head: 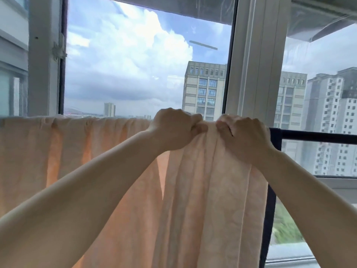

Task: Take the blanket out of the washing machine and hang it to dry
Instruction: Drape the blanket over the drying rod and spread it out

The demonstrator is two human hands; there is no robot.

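A pale peach blanket (pixel 58 151) hangs over a horizontal rail in front of the window, draped from the left edge to past the middle. Its right part falls in bunched folds. My left hand (pixel 173 130) and my right hand (pixel 243 138) sit side by side at the top of those folds, both fists closed on the blanket's upper edge. The dark rail (pixel 316 134) shows bare to the right of my right hand, with a dark upright post (pixel 268 219) below it.
A large window (pixel 135 64) with white frames (pixel 253 64) stands just behind the rail, with tall buildings and clouds outside. A white sill (pixel 336 185) runs at the lower right.
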